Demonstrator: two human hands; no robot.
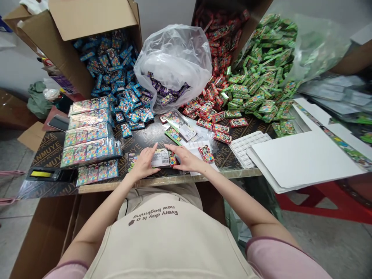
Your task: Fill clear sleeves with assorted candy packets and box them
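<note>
Close to the table's front edge lies a flat printed pack (161, 159) with a white barcode panel. My left hand (145, 162) grips its left part, thumb along the near side and index finger pointing away. At the right end, my right hand (187, 159) closes thumb and fingers around the pack, where a small red-and-green candy-type box (172, 158) shows. Another small red box (206, 154) lies just right of my right hand, on white paper. Behind my hands are printed sleeves (186, 131) in clear plastic.
Wrapped multi-packs (87, 131) are stacked at left, beside a black tool with a yellow strip (40, 174). Heaps of blue (113, 62), red (215, 93) and green boxes (261, 69) fill the back around a clear bag (174, 50). White cards (310, 157) overhang at right.
</note>
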